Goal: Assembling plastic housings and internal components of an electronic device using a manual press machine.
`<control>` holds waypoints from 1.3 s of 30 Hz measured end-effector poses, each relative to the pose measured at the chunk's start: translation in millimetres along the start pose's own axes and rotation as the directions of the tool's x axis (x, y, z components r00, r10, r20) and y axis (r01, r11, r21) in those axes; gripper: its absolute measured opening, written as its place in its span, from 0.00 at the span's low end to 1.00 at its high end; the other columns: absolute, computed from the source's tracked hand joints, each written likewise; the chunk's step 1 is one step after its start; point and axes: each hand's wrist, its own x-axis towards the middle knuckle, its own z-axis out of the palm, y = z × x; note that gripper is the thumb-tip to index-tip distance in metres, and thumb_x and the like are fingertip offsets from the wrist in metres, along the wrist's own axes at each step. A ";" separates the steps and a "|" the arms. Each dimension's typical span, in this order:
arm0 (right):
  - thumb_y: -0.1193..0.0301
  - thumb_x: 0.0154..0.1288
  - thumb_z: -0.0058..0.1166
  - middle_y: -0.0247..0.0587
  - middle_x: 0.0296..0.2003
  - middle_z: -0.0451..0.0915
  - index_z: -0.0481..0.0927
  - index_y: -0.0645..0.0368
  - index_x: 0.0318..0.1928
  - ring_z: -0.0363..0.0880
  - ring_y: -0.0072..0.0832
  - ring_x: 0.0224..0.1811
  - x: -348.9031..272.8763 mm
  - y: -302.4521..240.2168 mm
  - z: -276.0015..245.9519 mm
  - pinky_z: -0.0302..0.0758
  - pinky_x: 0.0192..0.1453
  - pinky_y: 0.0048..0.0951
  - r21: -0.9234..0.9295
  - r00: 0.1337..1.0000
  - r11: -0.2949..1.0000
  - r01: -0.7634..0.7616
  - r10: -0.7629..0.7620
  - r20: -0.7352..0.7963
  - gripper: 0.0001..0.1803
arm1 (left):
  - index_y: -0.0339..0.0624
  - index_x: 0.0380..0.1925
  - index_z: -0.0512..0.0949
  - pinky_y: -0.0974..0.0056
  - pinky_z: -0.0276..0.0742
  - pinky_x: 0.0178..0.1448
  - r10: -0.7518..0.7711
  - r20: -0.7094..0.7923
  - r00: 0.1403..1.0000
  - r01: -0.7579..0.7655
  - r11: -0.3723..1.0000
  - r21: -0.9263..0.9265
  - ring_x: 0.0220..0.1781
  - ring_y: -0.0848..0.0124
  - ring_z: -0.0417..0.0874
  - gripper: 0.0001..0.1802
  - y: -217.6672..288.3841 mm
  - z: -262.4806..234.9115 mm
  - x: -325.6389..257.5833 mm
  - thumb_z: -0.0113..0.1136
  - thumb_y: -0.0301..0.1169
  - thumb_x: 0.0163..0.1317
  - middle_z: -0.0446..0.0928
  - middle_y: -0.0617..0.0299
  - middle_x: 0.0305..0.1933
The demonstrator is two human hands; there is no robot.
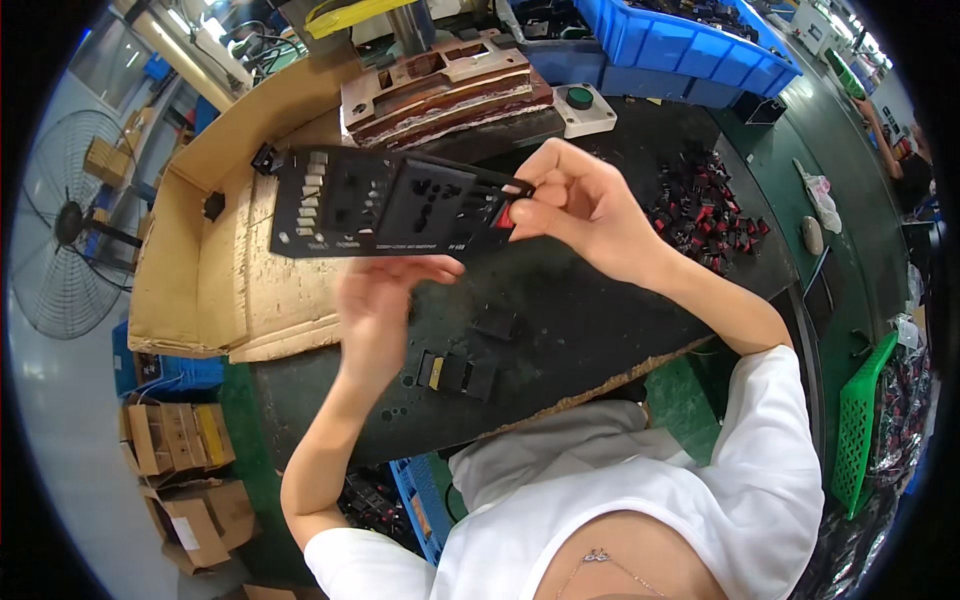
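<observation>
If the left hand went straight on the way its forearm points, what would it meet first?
Most likely the black panel, whose end the right hand holds. The left hand appears right at the panel's lower edge; whether it already touches or would pass beneath is unclear.

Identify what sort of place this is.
Probably a factory assembly workstation: a heap of small black-and-red plastic parts, a rectangular blue plastic parts bin, and a flat black rectangular panel pinched in the person's right hand.
</observation>
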 end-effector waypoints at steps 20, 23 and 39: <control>0.79 0.52 0.59 0.39 0.22 0.68 0.69 0.63 0.31 0.70 0.28 0.25 -9.0 -7.2 18.8 0.68 0.29 0.27 -0.491 0.976 0.844 0.217 -0.169 0.141 0.10 | 0.37 0.35 0.79 0.70 0.69 0.30 -0.079 0.011 0.997 0.058 0.819 0.571 0.26 0.74 0.75 0.08 -2.0 27.6 -14.4 0.63 0.24 0.54 0.76 0.62 0.27; 0.79 0.52 0.59 0.39 0.22 0.67 0.68 0.63 0.30 0.69 0.28 0.23 -10.0 -8.4 18.6 0.66 0.28 0.26 -0.487 0.981 0.854 0.185 -0.134 0.138 0.10 | 0.36 0.35 0.79 0.72 0.69 0.29 -0.102 -0.001 0.995 0.087 0.840 0.536 0.27 0.75 0.76 0.07 -1.4 29.9 -15.2 0.62 0.24 0.55 0.76 0.61 0.27; 0.84 0.48 0.59 0.40 0.25 0.71 0.71 0.66 0.27 0.70 0.30 0.27 5.0 -14.3 -14.4 0.67 0.33 0.24 -0.778 0.856 0.478 0.408 -0.496 0.145 0.08 | 0.32 0.42 0.70 0.71 0.73 0.47 0.265 -0.220 0.939 -0.198 0.938 0.286 0.39 0.73 0.76 0.14 9.0 -14.1 18.5 0.55 0.13 0.55 0.76 0.56 0.39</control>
